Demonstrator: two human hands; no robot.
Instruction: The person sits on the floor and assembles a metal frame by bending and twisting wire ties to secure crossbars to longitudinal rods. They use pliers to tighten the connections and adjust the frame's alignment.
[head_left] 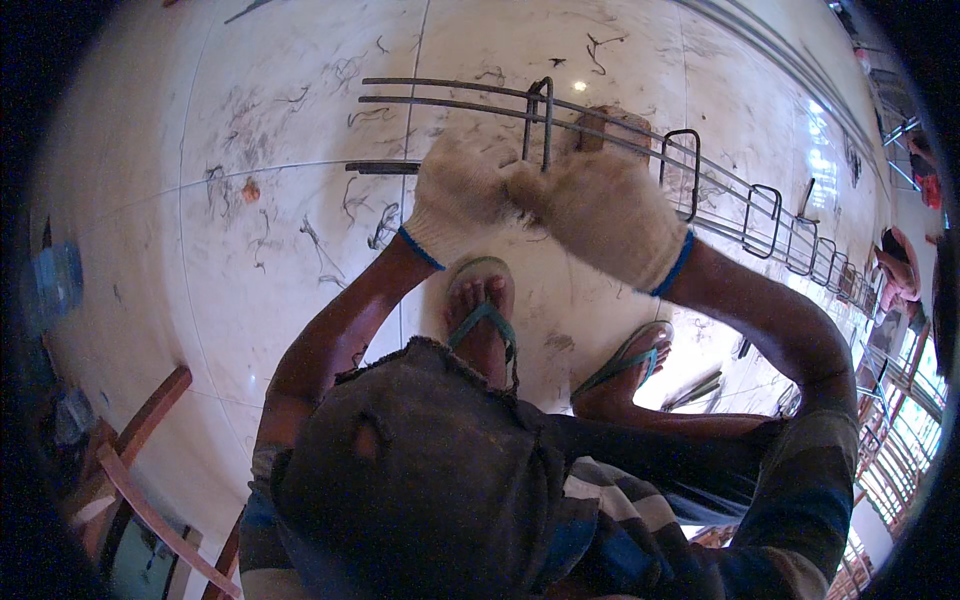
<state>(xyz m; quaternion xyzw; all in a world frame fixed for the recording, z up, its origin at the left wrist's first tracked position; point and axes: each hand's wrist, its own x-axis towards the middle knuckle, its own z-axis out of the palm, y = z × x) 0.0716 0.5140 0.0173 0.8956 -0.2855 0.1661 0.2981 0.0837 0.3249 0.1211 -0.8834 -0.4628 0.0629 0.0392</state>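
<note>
A long cage of thin steel rebar with rectangular stirrups [547, 130] runs from in front of me toward the far right. Both my hands wear off-white knit gloves with blue cuffs and meet at the near side of this cage. My left hand [462, 195] is closed around the near bars, whose ends [382, 168] stick out to its left. Beside it, fingertips close together, my right hand [608, 215] is closed near the same stirrup. What its fingers hold is hidden and partly blurred.
A brownish block [618, 125] props the cage up. Scraps of wire [318, 250] litter the pale tiled floor. More long bars [775, 60] lie at the far right. A wooden chair-like frame [150, 420] stands at the left. Another person [898, 265] is at the right edge.
</note>
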